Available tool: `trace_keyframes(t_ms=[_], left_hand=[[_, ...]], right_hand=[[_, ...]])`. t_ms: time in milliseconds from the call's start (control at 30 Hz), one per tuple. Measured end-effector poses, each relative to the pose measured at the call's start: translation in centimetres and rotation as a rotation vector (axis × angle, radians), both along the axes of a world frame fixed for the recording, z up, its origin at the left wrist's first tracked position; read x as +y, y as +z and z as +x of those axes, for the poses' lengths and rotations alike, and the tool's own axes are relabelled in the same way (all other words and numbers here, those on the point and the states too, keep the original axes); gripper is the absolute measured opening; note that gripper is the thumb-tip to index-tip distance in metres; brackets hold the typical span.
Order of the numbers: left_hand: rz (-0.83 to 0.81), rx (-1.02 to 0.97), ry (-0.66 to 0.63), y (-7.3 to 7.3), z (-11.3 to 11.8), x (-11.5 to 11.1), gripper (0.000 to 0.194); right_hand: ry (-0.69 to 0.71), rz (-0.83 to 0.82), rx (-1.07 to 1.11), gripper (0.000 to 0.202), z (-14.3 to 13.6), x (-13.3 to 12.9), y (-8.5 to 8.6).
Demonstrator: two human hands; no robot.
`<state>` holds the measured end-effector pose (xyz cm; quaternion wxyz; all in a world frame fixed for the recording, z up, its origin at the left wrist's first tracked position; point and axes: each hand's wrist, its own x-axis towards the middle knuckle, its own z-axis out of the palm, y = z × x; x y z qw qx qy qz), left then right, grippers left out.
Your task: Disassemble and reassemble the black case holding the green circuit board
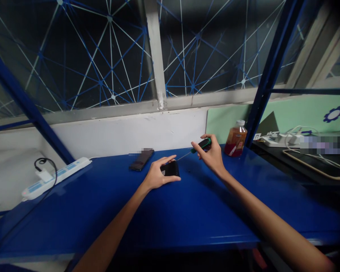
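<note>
My left hand [156, 174] grips a small black box-shaped device [170, 169] on the blue table, thumb along its near side and fingers along its far side. In my right hand [212, 156] is a screwdriver [201, 145] with a black and green handle, held at a slant. Its thin shaft points down to the left, and the tip meets or nearly meets the device's upper right corner; contact is too small to tell. A tiny dark piece [188, 171], perhaps a screw, lies on the table right of the device.
Behind my left hand lies a black phone [142, 159]. A white power strip [58, 177] with a plugged-in black cable stands at the left. At the back right is a bottle of orange-red drink [236, 139]. Blue metal posts [274, 68] frame the table [170, 223]; cables [323, 155] lie far right.
</note>
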<state>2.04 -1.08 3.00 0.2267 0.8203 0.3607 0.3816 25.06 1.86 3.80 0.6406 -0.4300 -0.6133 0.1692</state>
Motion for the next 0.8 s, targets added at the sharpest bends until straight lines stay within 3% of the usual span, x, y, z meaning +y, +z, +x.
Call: trace_keyframes(t_ms=[167, 333, 500, 700, 800], left_hand=[[0.003, -0.022, 0.004, 0.03, -0.04, 0.11, 0.074], [-0.006, -0.019, 0.005, -0.07, -0.01, 0.16, 0.074], [-0.004, -0.018, -0.002, 0.02, 0.08, 0.01, 0.075], [-0.003, -0.023, -0.003, 0.3, 0.22, -0.27, 0.075], [-0.008, -0.029, 0.001, 0.27, 0.21, -0.14, 0.075]], right_hand=[[0.181, -0.044, 0.108, 0.038, 0.08, 0.63, -0.22], [0.13, -0.021, 0.064, 0.046, 0.04, 0.48, -0.13], [0.24, -0.016, 0.137, 0.038, 0.13, 0.34, 0.23], [0.077, 0.018, 0.058, 0.033, 0.23, -0.02, 0.44], [0.153, -0.007, 0.057, 0.036, 0.22, -0.05, 0.5]])
